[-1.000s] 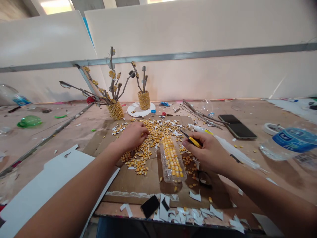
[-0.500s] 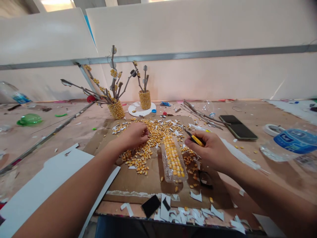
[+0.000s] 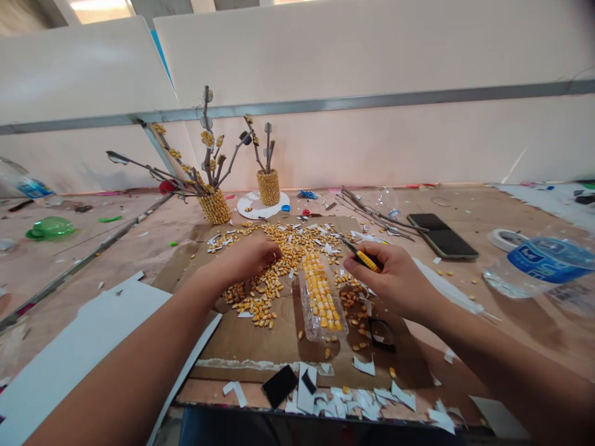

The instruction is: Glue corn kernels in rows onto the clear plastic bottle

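My left hand is over the far left part of a heap of loose corn kernels, its fingers curled together. What is in them, if anything, is hidden. In my right hand is a slim pointed tool with a yellow-and-black grip, its dark tip aimed away from me and to the left. Between the hands lies a clear plastic piece, its upper face covered with rows of corn kernels. Beneath it all is a brown cardboard sheet.
Behind stand two kernel-covered pots, one at left and one on a white disc, both holding twigs. At right are loose sticks, a phone, a tape roll and a bottle. Paper scraps line the near edge.
The whole view has shifted slightly, so things sit a little further left. My left hand has moved slightly rightward over the kernels; the right hand keeps its hold on the tool.
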A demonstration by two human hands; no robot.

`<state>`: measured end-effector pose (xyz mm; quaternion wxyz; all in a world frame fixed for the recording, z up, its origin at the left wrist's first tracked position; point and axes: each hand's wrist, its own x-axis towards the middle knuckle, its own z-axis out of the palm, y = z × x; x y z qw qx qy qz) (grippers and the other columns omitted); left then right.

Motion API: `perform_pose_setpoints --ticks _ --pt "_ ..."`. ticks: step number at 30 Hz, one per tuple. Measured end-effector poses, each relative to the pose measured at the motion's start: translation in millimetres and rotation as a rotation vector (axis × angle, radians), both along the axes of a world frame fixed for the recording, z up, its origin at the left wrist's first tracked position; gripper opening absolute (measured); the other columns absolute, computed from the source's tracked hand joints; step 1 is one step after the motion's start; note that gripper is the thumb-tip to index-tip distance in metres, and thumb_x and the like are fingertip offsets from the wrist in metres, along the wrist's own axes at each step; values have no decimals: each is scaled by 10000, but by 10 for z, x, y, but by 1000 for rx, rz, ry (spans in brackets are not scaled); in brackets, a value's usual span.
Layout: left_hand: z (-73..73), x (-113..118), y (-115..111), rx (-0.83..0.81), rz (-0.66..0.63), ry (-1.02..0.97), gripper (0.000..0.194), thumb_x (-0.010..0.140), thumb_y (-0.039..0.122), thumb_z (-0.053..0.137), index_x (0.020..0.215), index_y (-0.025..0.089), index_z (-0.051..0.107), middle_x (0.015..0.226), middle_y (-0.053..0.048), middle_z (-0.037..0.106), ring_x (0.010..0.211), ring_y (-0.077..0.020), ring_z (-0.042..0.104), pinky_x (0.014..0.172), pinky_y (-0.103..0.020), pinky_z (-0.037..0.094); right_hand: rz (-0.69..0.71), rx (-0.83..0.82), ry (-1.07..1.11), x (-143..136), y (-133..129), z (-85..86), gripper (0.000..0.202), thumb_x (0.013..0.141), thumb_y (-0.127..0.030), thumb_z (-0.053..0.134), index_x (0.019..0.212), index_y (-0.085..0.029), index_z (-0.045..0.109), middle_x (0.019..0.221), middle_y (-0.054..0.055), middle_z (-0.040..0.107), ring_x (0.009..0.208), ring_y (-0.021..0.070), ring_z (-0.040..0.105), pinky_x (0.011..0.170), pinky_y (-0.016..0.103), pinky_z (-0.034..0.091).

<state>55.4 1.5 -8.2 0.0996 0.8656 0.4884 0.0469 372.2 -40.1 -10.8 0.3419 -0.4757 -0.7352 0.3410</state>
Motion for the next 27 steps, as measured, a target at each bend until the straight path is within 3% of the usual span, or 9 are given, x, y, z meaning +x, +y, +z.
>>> perform_pose_setpoints --ticks 12,18,20,27 --pt "8 36 -3 32 -2 46 247 841 88 612 897 223 812 921 -63 805 853 -231 726 788 -331 533 -5 12 -10 -9 7 -14 334 903 -506 632 758 -208 677 646 -20 524 607 154 440 582 314 338" --pt "28 -69 14 89 108 20 309 939 143 536 1093 198 798 1061 -89 821 955 -247 742 861 -345 556 -10 5 -8 4 2 -6 329 908 -511 645 758 -218 660 666 -9 547 627 167 469 592 319 363" --pt "22 -78 16 101 123 28 320 938 135 529 1086 193 808 1106 -106 807 1001 -264 735 905 -369 555 -1 5 -3 1 -2 -2 320 913 -500 645 756 -222 657 666 -9 538 630 169 467 595 323 363" --pt "-58 -57 40 65 87 66 265 964 241 596 1058 243 844 1100 -89 770 917 -249 722 837 -354 551 4 -7 -4 2 -6 -15 317 914 -497 628 776 -214 671 685 -8 551 635 168 461 602 332 351"
